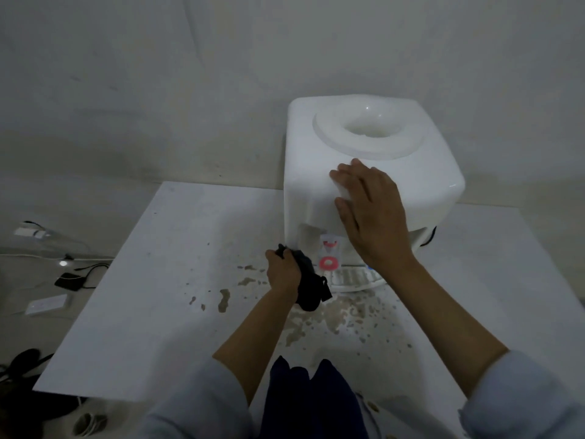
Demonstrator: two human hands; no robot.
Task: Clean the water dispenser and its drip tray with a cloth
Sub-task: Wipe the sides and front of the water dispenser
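A white tabletop water dispenser [316, 172] stands at the back of a white table [152, 296], its round bottle well on top holding no bottle. My right hand [370, 210] lies flat on the dispenser's front top edge, fingers straight. My left hand [281, 270] grips a black cloth [308, 286] and holds it against the lower left front corner of the dispenser, beside the red tap [329, 263]. The white slotted drip tray [351, 278] sits below the taps, partly hidden by my right wrist.
Brownish wet stains [316, 324] spot the table in front of the dispenser. On the floor to the left lie cables, a black device [69, 282] and a white adapter [28, 232]. A wall stands close behind the dispenser. Dark fabric [304, 400] hangs at the table's near edge.
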